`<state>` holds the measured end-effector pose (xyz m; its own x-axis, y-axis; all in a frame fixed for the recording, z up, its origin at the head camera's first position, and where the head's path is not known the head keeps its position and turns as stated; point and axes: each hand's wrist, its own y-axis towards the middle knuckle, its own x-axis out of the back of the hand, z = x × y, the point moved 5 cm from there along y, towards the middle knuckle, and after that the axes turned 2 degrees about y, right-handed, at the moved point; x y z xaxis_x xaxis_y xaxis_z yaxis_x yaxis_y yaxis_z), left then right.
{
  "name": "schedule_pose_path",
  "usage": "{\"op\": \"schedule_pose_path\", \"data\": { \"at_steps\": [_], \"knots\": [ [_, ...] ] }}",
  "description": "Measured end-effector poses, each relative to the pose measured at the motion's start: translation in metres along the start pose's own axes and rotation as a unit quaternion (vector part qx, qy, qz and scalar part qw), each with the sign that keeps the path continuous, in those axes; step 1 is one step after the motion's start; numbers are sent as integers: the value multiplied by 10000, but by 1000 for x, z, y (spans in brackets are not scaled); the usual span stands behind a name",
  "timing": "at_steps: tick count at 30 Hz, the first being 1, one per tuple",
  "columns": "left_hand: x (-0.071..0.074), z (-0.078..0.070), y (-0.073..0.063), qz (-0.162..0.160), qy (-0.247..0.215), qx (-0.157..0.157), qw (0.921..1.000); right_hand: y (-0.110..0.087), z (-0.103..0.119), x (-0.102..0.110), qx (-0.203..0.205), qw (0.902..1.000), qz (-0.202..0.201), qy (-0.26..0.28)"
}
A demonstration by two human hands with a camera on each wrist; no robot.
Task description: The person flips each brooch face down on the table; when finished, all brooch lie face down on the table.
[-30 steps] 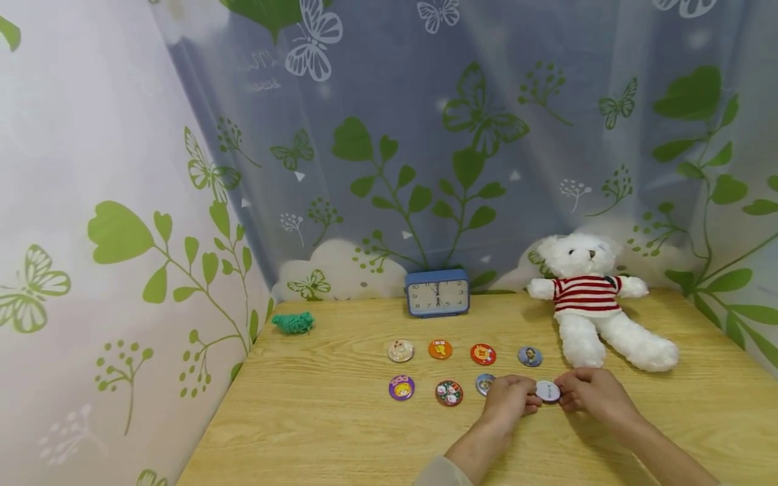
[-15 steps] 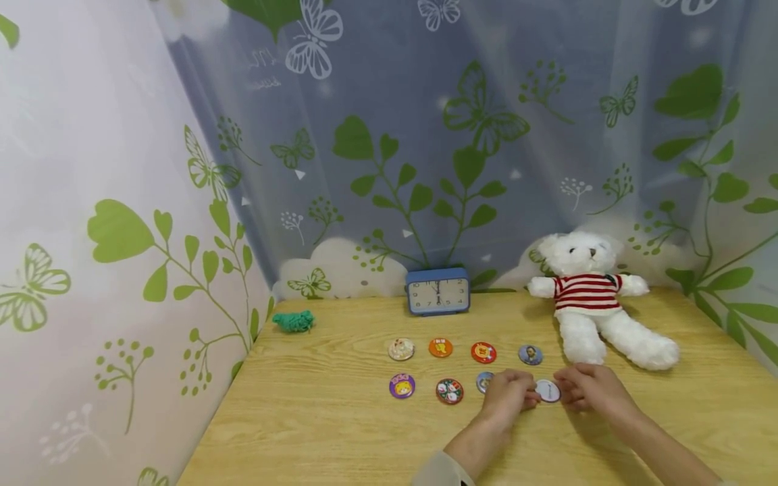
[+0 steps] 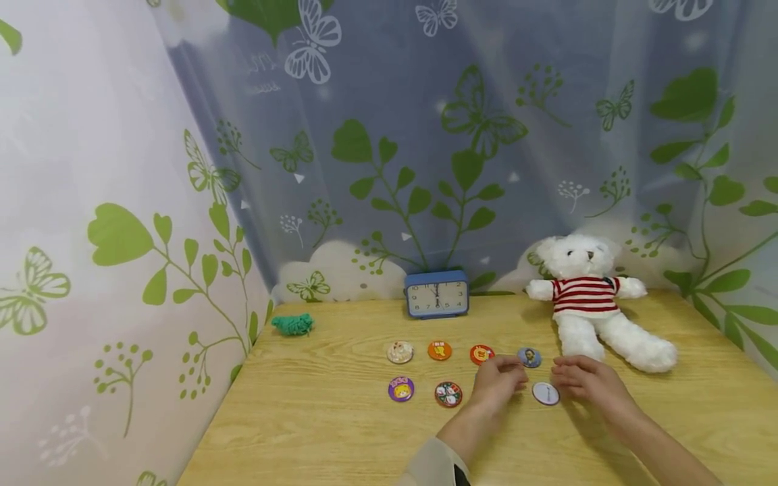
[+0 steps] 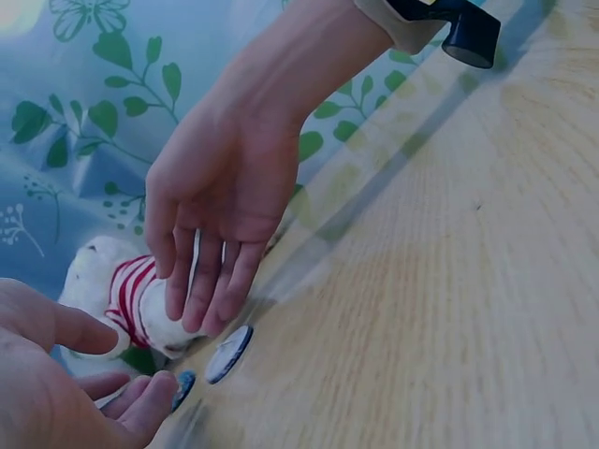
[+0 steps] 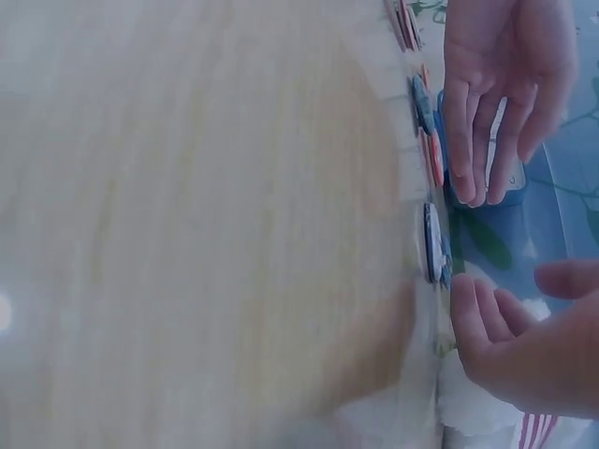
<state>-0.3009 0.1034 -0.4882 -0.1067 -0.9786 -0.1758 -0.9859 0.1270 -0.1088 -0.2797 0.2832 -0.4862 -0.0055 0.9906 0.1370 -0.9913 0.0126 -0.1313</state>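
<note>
Both grips wide, fingers loosely extended, nothing held. I've got left hand [image 3: 495, 386] and right hand [image 3: 588, 386] on either side of the white-backed badge [image 3: 546, 393]. Badge lies pin side up on the tabletop [image 3: 316, 432], nearer the right edge than the left. Portrait badge [image 3: 530, 358] sits just beyond it, toward the far edge. Teddy bear [image 3: 586, 297] near far right corner, blue clock [image 3: 437, 295] by far edge, green bundle [image 3: 293, 325] near far left corner.

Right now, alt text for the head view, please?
Two hands flank a face-down badge on a wood-grain table, near six visible face-up badges. A blue clock, white teddy and green bundle sit behind.
</note>
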Motion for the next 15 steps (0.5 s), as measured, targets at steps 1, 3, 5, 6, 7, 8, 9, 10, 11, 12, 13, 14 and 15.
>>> {"op": "schedule_pose_path", "data": {
  "at_steps": [1,3,5,6,7,8,9,10,11,12,13,14,15],
  "knots": [
    [1,-1,2,-2,14,-31,10000,0,1,0,25,10000,24,0],
    [2,-3,5,32,85,-108,9999,2,3,-1,59,9999,87,30],
    [4,-6,7,49,144,-126,9998,3,4,-2,100,9998,167,105],
    [4,-7,8,51,152,-128,9998,4,5,-3,123,9997,191,120],
    [4,-8,9,54,180,-126,9997,5,6,-3,166,9995,226,121],
    [4,-9,10,59,221,-130,9997,6,6,-4,184,9995,229,140],
    [4,-10,11,50,274,-121,9995,6,7,-4,217,9994,243,118],
    [4,-11,12,41,283,-105,9995,7,8,-5,264,9993,241,62],
    [4,-11,14,25,328,-98,9994,8,8,-6,311,9993,228,-21],
    [4,-12,15,9,354,-90,9993,8,9,-7,367,9991,213,-86],
    [4,-14,17,-19,379,-83,9992,9,10,-7,418,9988,206,-144],
    [4,-15,19,-58,412,-75,9991,10,11,-8,456,9986,189,-211],
    [4,-16,21,-95,427,-61,9990,11,12,-9,504,9982,179,-279]
  ]
}}
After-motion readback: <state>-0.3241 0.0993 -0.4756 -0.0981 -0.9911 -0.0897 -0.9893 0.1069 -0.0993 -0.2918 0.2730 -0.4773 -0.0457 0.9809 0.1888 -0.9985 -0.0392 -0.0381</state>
